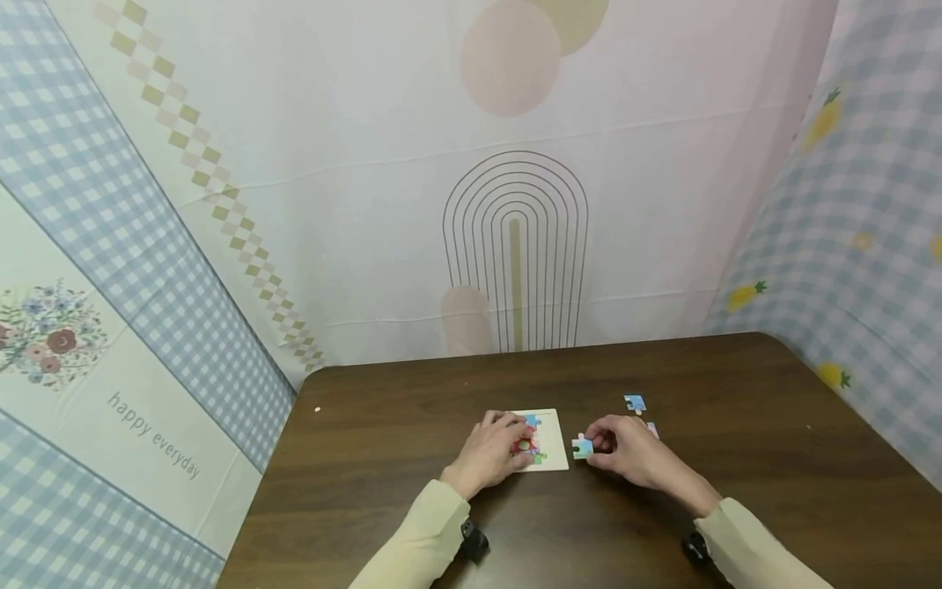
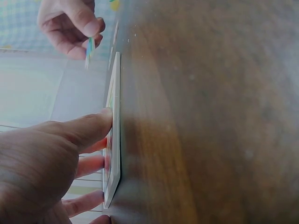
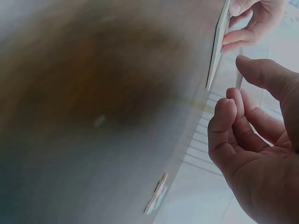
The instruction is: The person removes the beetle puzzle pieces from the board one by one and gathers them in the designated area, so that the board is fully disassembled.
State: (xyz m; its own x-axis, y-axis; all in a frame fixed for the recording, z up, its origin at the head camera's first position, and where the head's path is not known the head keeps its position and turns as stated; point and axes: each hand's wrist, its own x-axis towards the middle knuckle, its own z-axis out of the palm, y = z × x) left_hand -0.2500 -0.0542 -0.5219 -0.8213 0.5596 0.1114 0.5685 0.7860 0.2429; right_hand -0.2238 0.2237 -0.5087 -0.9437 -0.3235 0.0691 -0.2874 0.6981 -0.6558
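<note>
Pinches a blue-green jigsaw piece [image 1: 584,448] in the right hand [image 1: 634,450] — raised above the wood-grain table [image 1: 368,458], just right of the cream puzzle board [image 1: 553,446]. Rests the left hand [image 1: 487,451], loosely spread and grasping nothing, on the board — partly over its coloured jigsaw pieces [image 1: 526,444].

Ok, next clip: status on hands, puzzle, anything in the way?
Left hand on puzzle board, covering part. Right hand pinching puzzle piece, clear of the board. No obstruction visible between piece and board.
</note>
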